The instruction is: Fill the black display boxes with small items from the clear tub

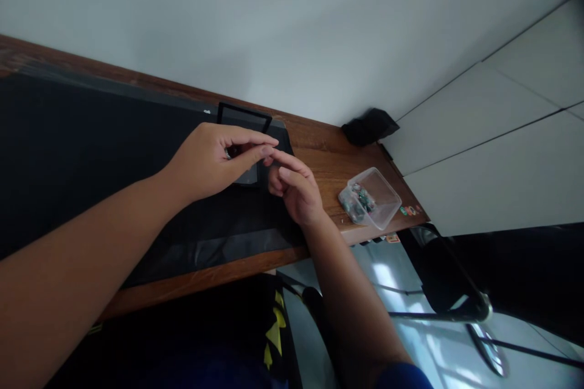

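Note:
My left hand hovers over the black desk mat, its thumb and fingers pinched together on something small that I cannot make out. My right hand meets it from the right, fingers curled, index finger touching the left fingertips. Right behind both hands a small black tray with a raised rim lies on the mat. A clear plastic container with several small dark pieces stands on the wooden desk to the right of my right hand.
A dark crumpled cloth lies at the desk's far end against the white wall. Small stickers mark the desk corner. A black chair stands on the floor beyond the desk's edge.

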